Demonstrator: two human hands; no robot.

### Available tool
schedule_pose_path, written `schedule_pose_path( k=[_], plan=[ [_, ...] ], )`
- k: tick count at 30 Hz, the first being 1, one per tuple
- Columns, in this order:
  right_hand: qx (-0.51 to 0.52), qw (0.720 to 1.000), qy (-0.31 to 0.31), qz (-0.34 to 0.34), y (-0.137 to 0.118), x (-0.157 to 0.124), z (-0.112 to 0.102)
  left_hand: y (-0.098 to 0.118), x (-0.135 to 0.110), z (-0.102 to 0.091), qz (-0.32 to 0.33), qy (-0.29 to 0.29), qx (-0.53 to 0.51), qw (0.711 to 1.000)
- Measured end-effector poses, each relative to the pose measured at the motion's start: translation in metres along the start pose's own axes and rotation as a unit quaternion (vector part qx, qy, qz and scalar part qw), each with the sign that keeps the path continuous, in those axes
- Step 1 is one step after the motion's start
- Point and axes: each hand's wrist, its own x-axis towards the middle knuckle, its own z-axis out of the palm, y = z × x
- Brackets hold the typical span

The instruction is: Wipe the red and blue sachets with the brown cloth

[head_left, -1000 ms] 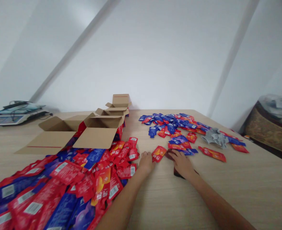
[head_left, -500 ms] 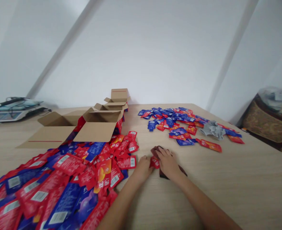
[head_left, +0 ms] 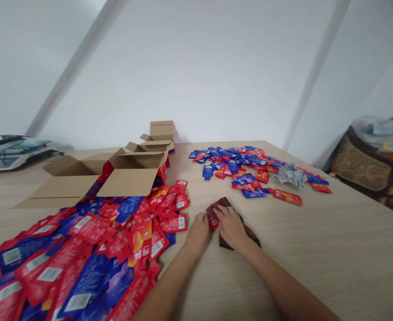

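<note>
Beside the pile [head_left: 92, 229], wiping is seemingly underway: sachet [head_left: 213, 222] pinched by left hand [head_left: 198, 232], cloth [head_left: 225, 203] pressed by loosely spread right hand [head_left: 231, 227]. Steadiness is needed.

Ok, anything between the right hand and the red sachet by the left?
Yes: a brown cloth lies under the right hand, covering part of the red sachet. Nothing visible separates the left hand from the sachet.

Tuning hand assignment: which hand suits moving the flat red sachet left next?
Likely left: the left hand holds the sachet, nearer the red-and-blue sachet heap; the right hand is on dark brown cloth.
</note>
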Motion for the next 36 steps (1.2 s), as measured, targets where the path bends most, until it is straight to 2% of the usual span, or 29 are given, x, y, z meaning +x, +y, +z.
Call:
schedule_pose_path(
  k=[3, 8, 9, 14, 16, 19, 22, 24, 26, 28, 30, 32, 34, 36],
  plan=[
    [0.018, 0.999, -0.002, -0.036, -0.006, -0.001, 0.000, -0.001, 0.001, -0.001, 0.016, -0.016, 0.010, 1.000],
    [-0.005, 0.997, -0.006, 0.075, 0.019, 0.009, -0.005, 0.004, 0.002, -0.005, -0.015, -0.047, 0.034, 0.998],
    [-0.008, 0.997, -0.006, 0.078, 0.019, 0.009, -0.004, 0.004, 0.002, -0.005, -0.020, -0.047, 0.035, 0.998],
    [0.022, 0.999, 0.013, -0.039, -0.009, -0.002, 0.002, 0.005, 0.004, -0.006, -0.009, -0.035, 0.031, 0.999],
    [0.028, 0.999, 0.014, -0.034, -0.010, 0.000, 0.003, 0.005, 0.003, -0.008, -0.004, -0.042, 0.036, 0.998],
    [0.016, 0.999, 0.017, 0.043, 0.018, 0.011, 0.004, 0.003, 0.000, -0.009, -0.005, -0.042, 0.020, 0.999],
    [0.024, 0.995, 0.025, 0.098, 0.058, 0.021, 0.007, -0.003, -0.002, -0.008, -0.032, -0.005, -0.082, 0.996],
    [0.056, 0.990, 0.036, 0.122, 0.076, 0.024, 0.008, -0.007, -0.001, -0.005, -0.101, 0.010, -0.212, 0.972],
    [0.101, 0.982, 0.067, 0.144, 0.079, 0.023, 0.007, -0.008, 0.002, -0.003, -0.182, 0.001, -0.365, 0.913],
    [0.143, 0.973, 0.117, 0.136, 0.067, 0.018, 0.003, -0.007, 0.004, -0.002, -0.226, -0.033, -0.497, 0.837],
    [0.164, 0.972, 0.148, 0.081, 0.042, 0.009, -0.003, -0.006, 0.005, -0.004, -0.239, -0.076, -0.571, 0.782],
    [0.160, 0.980, 0.120, -0.008, 0.012, -0.001, -0.007, -0.005, 0.004, -0.007, -0.248, -0.112, -0.586, 0.763],
    [0.128, 0.986, 0.039, -0.097, -0.009, -0.007, -0.008, -0.005, 0.002, -0.010, -0.257, -0.131, -0.569, 0.770],
    [0.101, 0.990, -0.010, -0.103, -0.014, -0.005, -0.006, -0.005, 0.001, -0.014, -0.251, -0.143, -0.555, 0.780]
  ],
)
